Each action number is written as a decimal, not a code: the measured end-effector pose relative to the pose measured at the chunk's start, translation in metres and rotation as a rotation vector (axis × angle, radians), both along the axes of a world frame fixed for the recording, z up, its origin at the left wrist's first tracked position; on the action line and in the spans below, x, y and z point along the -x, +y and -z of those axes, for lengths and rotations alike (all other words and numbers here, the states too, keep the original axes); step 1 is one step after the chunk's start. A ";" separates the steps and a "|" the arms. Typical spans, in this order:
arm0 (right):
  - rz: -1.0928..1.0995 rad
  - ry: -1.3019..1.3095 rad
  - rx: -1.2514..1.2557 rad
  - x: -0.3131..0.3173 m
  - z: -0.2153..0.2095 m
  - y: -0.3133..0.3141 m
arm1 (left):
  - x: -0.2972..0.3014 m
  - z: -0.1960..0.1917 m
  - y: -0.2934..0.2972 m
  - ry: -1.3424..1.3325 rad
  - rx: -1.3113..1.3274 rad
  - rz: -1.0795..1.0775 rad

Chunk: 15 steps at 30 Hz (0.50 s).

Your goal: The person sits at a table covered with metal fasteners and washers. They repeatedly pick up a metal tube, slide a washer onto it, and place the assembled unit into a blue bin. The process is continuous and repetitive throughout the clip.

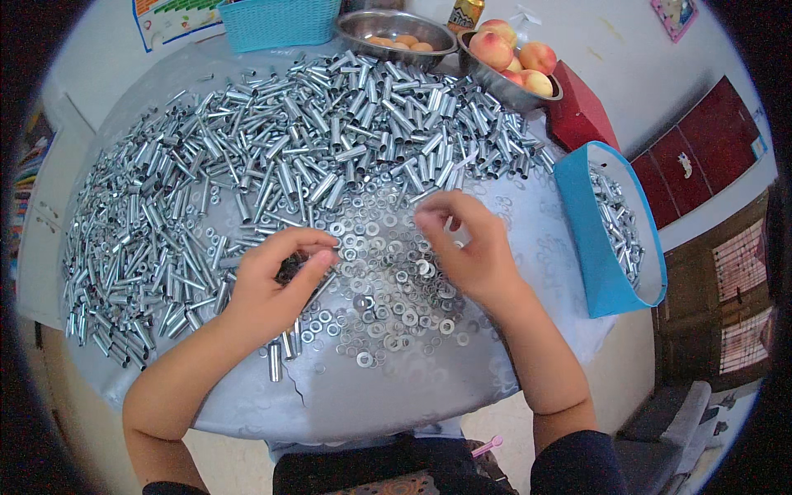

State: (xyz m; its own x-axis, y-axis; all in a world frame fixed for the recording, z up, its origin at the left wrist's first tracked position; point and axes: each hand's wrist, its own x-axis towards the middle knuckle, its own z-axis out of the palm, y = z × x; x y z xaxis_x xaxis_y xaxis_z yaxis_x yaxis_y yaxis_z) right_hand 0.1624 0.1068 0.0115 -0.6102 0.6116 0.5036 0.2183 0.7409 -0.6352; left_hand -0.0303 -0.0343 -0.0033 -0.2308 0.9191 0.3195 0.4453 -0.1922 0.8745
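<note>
My left hand [279, 280] is curled over the left side of a pile of washers [384, 309], its thumb and index finger close together. Whatever they hold, if anything, is hidden. Across the pile, my right hand [474, 252] is raised with bent fingers, thumb and index tips near each other and slightly blurred; I cannot make out anything between them. Flat washers, thin rings and nuts make up the pile. A great heap of silvery metal sleeves and bolts [289, 140] curves behind and left of my hands. Several sleeves [275, 361] lie just below my left hand.
A blue fabric bin [592, 239] with metal sleeves stands at the right. Along the back are a turquoise basket [279, 23], a steel bowl [351, 31] of eggs, a bowl [516, 95] of peaches, a can [464, 15] and a red box [582, 111]. The table's rounded edge [330, 436] faces me.
</note>
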 end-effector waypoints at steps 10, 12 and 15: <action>-0.318 -0.484 -0.151 -0.002 -0.007 -0.017 | 0.007 -0.004 0.004 0.652 -0.049 0.109; -0.309 -0.517 -0.139 -0.003 -0.007 -0.016 | 0.006 -0.006 0.002 0.658 -0.061 0.103; -0.309 -0.512 -0.142 -0.005 -0.006 -0.015 | 0.007 -0.003 0.002 0.638 -0.019 0.111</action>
